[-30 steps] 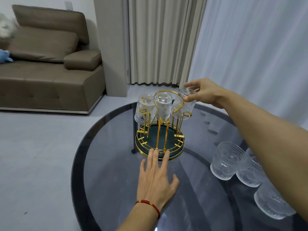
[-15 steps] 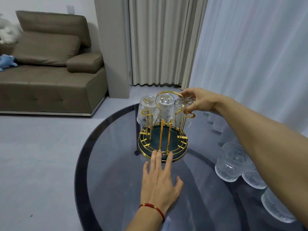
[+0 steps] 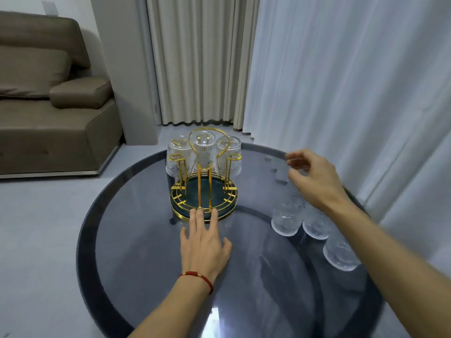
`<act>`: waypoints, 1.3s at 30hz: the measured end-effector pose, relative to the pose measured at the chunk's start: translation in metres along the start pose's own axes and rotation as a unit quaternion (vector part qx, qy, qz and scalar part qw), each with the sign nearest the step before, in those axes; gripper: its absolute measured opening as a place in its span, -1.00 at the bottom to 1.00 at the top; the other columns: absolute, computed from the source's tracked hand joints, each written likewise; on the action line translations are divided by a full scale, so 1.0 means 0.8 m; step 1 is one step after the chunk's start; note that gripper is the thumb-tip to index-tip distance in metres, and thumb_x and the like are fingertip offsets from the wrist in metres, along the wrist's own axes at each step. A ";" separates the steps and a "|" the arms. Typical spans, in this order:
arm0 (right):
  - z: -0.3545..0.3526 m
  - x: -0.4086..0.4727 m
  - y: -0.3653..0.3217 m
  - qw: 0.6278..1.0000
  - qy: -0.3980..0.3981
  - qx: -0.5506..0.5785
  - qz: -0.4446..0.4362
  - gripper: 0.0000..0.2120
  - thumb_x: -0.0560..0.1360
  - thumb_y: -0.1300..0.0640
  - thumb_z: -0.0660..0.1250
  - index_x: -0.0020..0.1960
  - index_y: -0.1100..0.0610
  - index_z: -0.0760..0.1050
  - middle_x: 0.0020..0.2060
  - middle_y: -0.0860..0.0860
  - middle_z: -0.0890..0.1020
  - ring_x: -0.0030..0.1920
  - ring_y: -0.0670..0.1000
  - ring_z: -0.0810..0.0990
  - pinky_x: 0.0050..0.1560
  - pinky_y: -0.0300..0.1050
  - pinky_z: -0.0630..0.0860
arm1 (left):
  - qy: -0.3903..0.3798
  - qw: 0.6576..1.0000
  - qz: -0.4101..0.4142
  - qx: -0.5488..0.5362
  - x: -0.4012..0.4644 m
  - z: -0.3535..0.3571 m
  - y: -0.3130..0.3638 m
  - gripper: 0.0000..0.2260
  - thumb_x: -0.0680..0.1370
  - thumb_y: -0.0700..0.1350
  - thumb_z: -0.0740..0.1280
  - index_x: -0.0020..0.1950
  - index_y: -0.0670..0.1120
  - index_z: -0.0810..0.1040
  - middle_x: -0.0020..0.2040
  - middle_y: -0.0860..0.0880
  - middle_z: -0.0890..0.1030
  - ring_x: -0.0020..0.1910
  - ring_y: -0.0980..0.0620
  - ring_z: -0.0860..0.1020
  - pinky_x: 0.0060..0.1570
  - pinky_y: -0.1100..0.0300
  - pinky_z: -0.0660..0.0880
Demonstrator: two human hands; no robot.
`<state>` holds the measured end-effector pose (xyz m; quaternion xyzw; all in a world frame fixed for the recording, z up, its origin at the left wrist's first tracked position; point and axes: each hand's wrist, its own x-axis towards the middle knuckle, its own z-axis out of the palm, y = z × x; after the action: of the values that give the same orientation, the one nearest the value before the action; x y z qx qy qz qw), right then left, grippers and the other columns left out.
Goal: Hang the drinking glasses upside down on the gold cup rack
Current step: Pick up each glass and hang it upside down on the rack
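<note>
The gold cup rack [image 3: 203,191] with a dark green base stands at the far middle of the round table. Three ribbed glasses hang upside down on it: left [image 3: 177,159], middle [image 3: 203,152], right [image 3: 229,156]. My left hand [image 3: 203,242] lies flat on the table, fingertips touching the rack's front rim. My right hand [image 3: 314,178] hovers empty with curled fingers above three loose glasses [image 3: 286,215] standing at the right; it partly hides them.
The dark glass table [image 3: 136,240] has a black rim. White sheer curtains [image 3: 353,81] hang close behind on the right. A brown sofa [image 3: 48,106] stands far left on the grey floor.
My right hand let go of the right-hand glass, which now hangs on the rack, and moved right and down over the loose glasses. My left hand stayed at the rack's base.
</note>
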<state>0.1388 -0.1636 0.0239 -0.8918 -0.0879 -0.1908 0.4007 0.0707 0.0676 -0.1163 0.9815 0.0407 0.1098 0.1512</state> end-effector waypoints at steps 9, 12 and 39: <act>-0.029 -0.146 0.054 0.945 0.082 -0.176 0.263 -0.01 0.36 -0.21 0.53 0.60 0.10 0.13 0.54 0.22 0.25 0.53 0.28 0.20 0.48 0.30 0.25 | 0.029 0.990 0.079 -0.113 -0.034 -0.014 0.080 -0.40 0.51 0.02 0.36 0.53 -0.05 0.31 0.54 -0.14 0.23 0.55 -0.11 0.12 0.42 -0.09 0.32; -0.030 -0.157 0.077 0.946 0.074 -0.084 0.305 0.14 0.35 -0.14 0.58 0.66 0.14 -0.05 0.56 0.24 0.30 0.50 0.28 0.35 0.39 0.20 0.39 | 0.030 0.982 0.104 -0.152 -0.046 -0.025 0.101 -0.46 0.51 -0.04 0.38 0.48 -0.10 0.37 0.43 -0.13 0.34 0.48 -0.10 0.23 0.37 -0.09 0.37; -0.013 -0.167 0.031 0.982 -0.142 0.109 -0.068 -0.19 0.45 -0.40 0.34 0.61 -0.24 0.16 0.44 -0.15 0.37 0.44 -0.21 0.38 0.28 -0.34 0.38 | -0.047 0.801 -0.036 -0.596 -0.078 -0.102 0.108 -0.40 0.20 0.11 0.59 0.18 0.14 0.49 0.15 -0.03 0.59 0.07 0.10 0.62 -0.07 0.00 0.68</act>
<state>0.0215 -0.1881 -0.0413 -0.8527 -0.2242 -0.0786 0.4652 -0.0044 0.0022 -0.0263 0.7000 -0.0047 0.0611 0.7115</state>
